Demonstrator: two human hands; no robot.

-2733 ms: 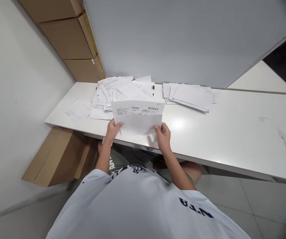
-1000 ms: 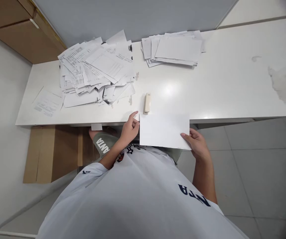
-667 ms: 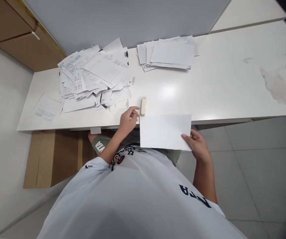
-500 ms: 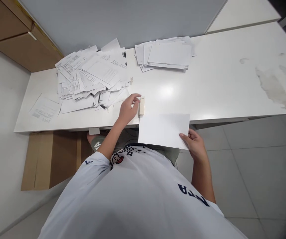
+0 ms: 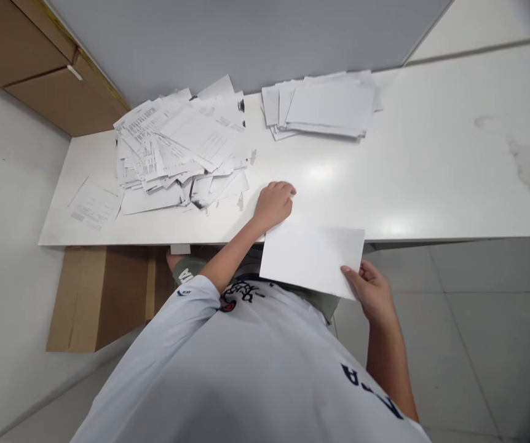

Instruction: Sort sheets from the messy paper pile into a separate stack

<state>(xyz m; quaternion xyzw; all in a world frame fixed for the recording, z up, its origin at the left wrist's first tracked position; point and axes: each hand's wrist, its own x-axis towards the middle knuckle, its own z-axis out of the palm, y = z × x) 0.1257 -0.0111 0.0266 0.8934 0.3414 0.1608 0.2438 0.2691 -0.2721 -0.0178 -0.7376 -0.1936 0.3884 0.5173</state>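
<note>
My left hand (image 5: 274,205) rests curled at the table's near edge, covering the spot where a cream stapler stood. The stapler is hidden, apparently under my palm and fingers. My right hand (image 5: 371,292) grips the lower right corner of a blank white envelope (image 5: 311,258), which hangs tilted just past the table edge, over my lap. Left of my left hand lies a messy pile of printed papers (image 5: 182,154). A tidier stack of white envelopes (image 5: 324,106) sits further back.
The white table (image 5: 431,184) is stained at the right and stands against a grey partition (image 5: 223,37). A loose printed sheet (image 5: 93,206) lies at its left end. Cardboard boxes stand under the table (image 5: 99,301) and at the back left (image 5: 48,80).
My left hand has moved right and closed over the stapler, which has disappeared from view. The envelope has shifted slightly right and tilted, and the view has shifted a little.
</note>
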